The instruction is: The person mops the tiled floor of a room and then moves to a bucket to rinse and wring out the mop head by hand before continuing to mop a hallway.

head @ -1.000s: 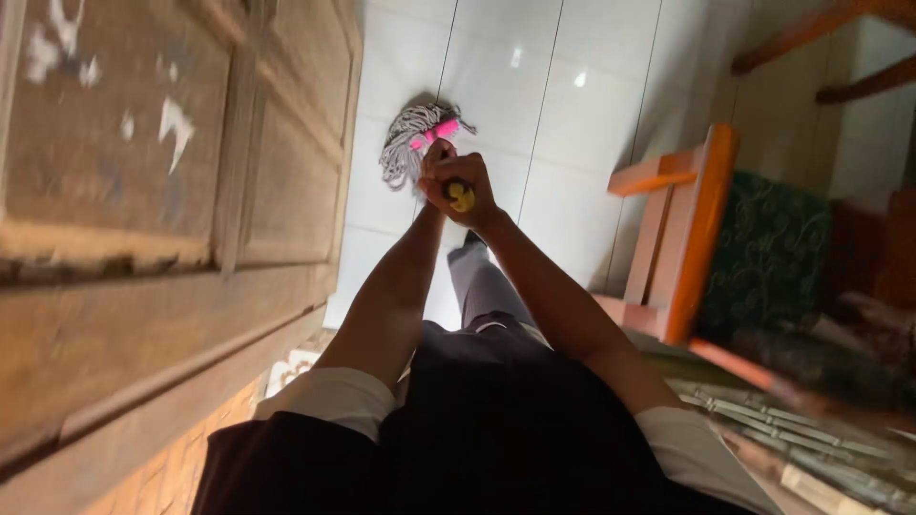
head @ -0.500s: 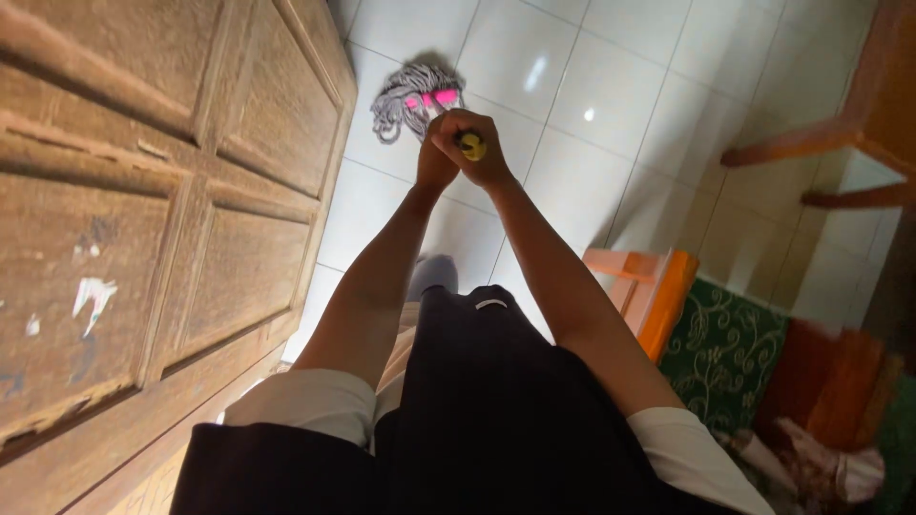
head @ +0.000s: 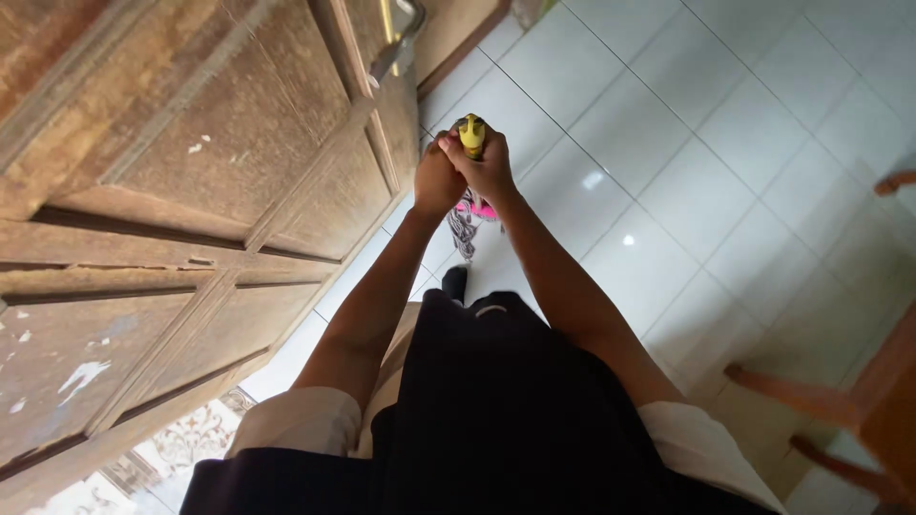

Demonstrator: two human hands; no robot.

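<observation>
Both hands, our left hand [head: 437, 181] and right hand [head: 489, 170], clench the yellow mop handle [head: 471, 135] at its top end, stacked for downward leverage. Its long axis runs toward us, pointing down to the mop head [head: 469, 217] on the white tiled floor [head: 668, 143]; the wooden door [head: 191, 191] stands at nine o'clock.

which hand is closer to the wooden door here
Left. The left hand grips the yellow-topped mop handle on the side facing the wooden door; the right hand grips it on the far side.
</observation>
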